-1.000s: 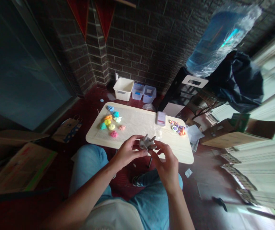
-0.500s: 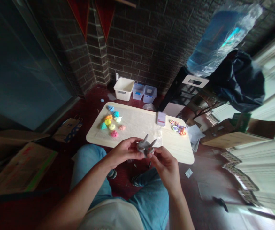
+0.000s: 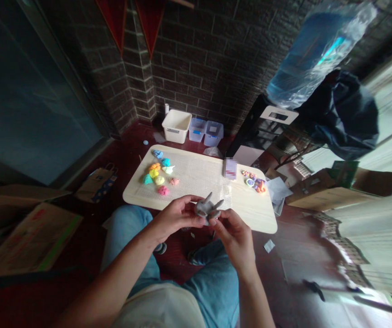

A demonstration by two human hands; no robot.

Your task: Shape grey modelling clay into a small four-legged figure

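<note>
Between my two hands, above the near edge of the low table [image 3: 196, 166], is a grey clay figure [image 3: 204, 207] with two thin prongs pointing up and rounded lumps at its front. My left hand [image 3: 181, 213] is closed on its left side, thumb below and fingers behind. My right hand [image 3: 234, 231] pinches its lower right part between thumb and fingertips. Colored clay lumps lie on the table's left half, among them a pink lump [image 3: 163, 190], a yellow lump [image 3: 154, 173] and a blue lump [image 3: 158, 154].
Small orange and purple clay pieces [image 3: 259, 186] lie at the table's right end, near a pale card [image 3: 230, 168]. Behind the table stand a white bin [image 3: 176, 130] and two clear boxes [image 3: 213, 133]. A water dispenser [image 3: 250, 136] rises at the back right; cardboard boxes [image 3: 28, 237] flank both sides.
The grey figure has turned very slightly in my fingers, and its right front lump shows a little more. Both hands keep their hold almost in place.
</note>
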